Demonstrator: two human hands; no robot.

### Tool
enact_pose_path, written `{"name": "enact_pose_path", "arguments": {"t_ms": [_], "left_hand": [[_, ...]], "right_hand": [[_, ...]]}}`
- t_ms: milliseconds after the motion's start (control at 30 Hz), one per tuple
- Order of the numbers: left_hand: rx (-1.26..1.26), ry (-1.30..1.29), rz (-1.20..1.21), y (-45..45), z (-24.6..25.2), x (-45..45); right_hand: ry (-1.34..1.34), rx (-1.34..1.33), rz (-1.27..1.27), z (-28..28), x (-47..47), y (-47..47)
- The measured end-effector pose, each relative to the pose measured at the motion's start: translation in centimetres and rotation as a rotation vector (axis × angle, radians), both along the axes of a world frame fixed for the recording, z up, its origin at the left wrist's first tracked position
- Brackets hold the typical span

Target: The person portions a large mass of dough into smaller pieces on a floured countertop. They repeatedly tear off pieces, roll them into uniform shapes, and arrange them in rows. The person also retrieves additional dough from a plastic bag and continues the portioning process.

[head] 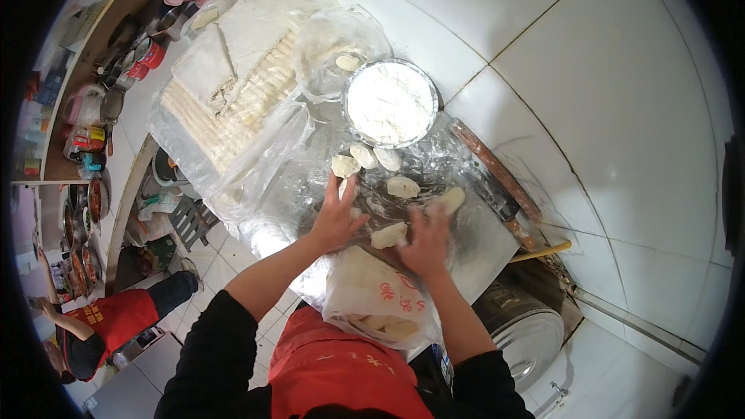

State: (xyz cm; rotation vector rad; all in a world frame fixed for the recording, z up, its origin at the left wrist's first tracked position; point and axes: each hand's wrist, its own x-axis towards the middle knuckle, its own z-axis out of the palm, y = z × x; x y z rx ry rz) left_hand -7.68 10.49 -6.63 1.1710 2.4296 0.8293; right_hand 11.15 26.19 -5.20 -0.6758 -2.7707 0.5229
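On the floured metal worktop [483,238] lie several pieces of dough. My left hand [337,215] is spread, its fingertips at a dough piece [346,166] and over a smaller one. My right hand [428,238], blurred, has its fingers apart between a dough piece [390,235] and an elongated one [451,200]; whether it touches either cannot be told. Another dough piece [403,187] lies between the hands, farther back. A round metal bowl of white flour [391,103] stands behind them. A plastic bag with dough pieces inside [378,297] sits at the near edge, against the red apron.
Rows of dough strips [256,99] under plastic and cloth fill the back left. A rolling pin [495,169] and a long knife [486,189] lie along the tiled wall. A large lidded metal pot [524,331] stands below at right. A person [99,326] in a red apron is at far left.
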Motion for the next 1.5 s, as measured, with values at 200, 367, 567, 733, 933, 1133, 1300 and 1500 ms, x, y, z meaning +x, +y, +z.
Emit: {"name": "enact_pose_path", "arguments": {"t_ms": [200, 367, 567, 733, 933, 1133, 1300, 1500], "left_hand": [[-0.017, -0.068, 0.072, -0.3, -0.5, -4.0], [0.070, -0.067, 0.087, -0.1, -0.6, -6.4], [0.000, -0.104, -0.048, 4.0, -0.3, -3.0], [-0.205, -0.175, -0.120, -0.3, 2.9, -2.8], [-0.102, -0.520, 0.248, 2.4, 1.1, 1.3], [0.493, -0.870, 0.604, 5.7, -2.2, 4.4], [0.269, -0.914, 0.661, 0.7, 0.1, 4.3], [0.030, -0.199, -0.143, -7.8, 5.1, 7.0]], "right_hand": [[-0.139, -0.117, 0.331, -2.1, 0.0, 0.3], [0.137, -0.143, -0.114, -1.5, 1.6, 4.6], [-0.146, -0.212, 0.146, -0.2, -1.7, 6.5], [0.065, -0.170, -0.267, -1.3, -3.4, 8.6], [0.182, -0.282, -0.267, -2.3, -9.5, 7.6], [0.008, -0.330, -0.372, 1.0, -8.2, 7.6], [0.187, -0.570, -0.021, 2.4, -4.5, 6.2], [0.080, -0.738, -0.212, 4.4, 3.9, 3.9]]}}
